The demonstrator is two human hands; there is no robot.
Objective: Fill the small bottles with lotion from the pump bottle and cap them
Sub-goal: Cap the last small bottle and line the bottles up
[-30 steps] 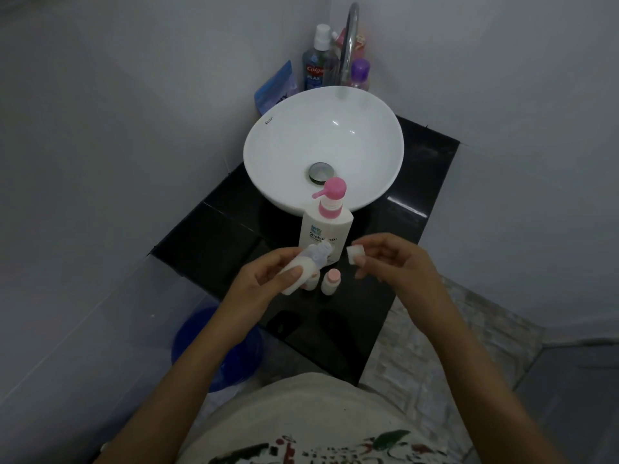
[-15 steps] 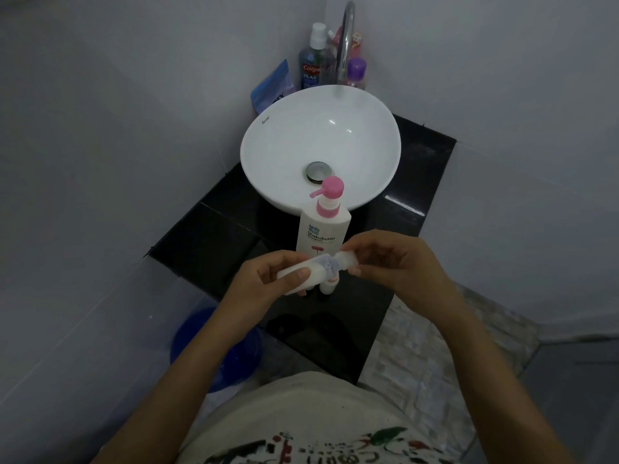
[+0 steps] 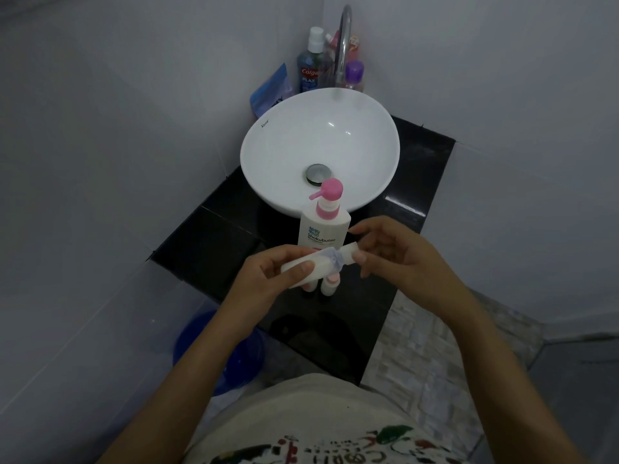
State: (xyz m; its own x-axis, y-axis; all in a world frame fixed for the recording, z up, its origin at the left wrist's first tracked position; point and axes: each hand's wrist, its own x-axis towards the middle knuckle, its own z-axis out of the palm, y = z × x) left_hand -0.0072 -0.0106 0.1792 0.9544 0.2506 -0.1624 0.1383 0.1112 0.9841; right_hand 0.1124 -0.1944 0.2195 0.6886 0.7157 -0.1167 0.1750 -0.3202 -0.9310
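A white pump bottle (image 3: pixel 323 229) with a pink pump head stands on the black counter (image 3: pixel 214 242) in front of the basin. My left hand (image 3: pixel 268 279) grips a small white bottle (image 3: pixel 311 266), held tilted over the counter. My right hand (image 3: pixel 392 252) pinches a white cap (image 3: pixel 348 251) at that bottle's neck. Below the held bottle, two more small bottles stand on the counter: one with a pink cap (image 3: pixel 330 283) and one mostly hidden (image 3: pixel 310 285).
A white round basin (image 3: pixel 278 142) with a metal drain fills the counter's back half, a curved tap (image 3: pixel 345 35) above it. Mouthwash (image 3: pixel 310 68), a purple-capped bottle (image 3: pixel 353 75) and a blue pouch (image 3: pixel 269 92) stand behind. A blue bucket (image 3: pixel 201 343) sits on the floor at left.
My right hand has brought the white cap from apart at the right onto the neck of the small bottle held in my left hand. The camera view shifted slightly.
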